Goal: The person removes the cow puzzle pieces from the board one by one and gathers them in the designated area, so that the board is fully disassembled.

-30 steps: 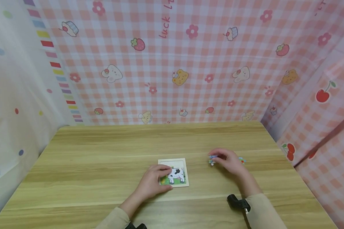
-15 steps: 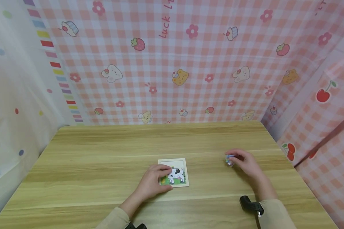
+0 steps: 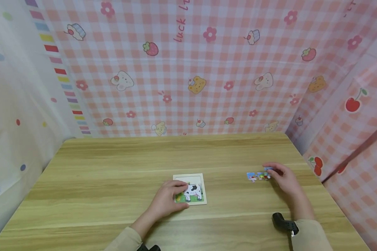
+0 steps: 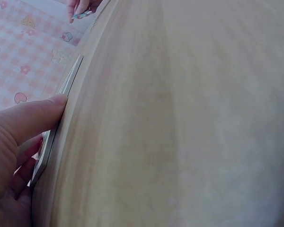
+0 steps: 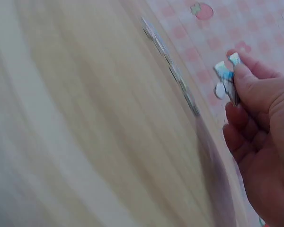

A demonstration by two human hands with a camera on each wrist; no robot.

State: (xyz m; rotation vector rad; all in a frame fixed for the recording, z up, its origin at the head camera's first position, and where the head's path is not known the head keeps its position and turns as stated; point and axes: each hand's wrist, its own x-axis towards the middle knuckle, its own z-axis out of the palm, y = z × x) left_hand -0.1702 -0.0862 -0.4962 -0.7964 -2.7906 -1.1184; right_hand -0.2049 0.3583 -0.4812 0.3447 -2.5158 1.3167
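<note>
A wood-grain table [image 3: 113,158] stretched across six o'clock, a pink gingham cloth [image 3: 176,71] with strawberries and cupcakes hung at twelve, a cherry-printed cloth [image 3: 348,129] at three, and a white dotted sheet [image 3: 22,90] at nine.

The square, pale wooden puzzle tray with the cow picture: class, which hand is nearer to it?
Left. The left hand holds the tray at its left side, touching it; the right hand is apart, off to its right, pinching a small, flat, partly blue puzzle piece.

The tray [image 3: 191,179] lies on the table [image 3: 113,160] — left of puzzle pieces [image 3: 261,176], before the curtain [image 3: 176,62]
</note>
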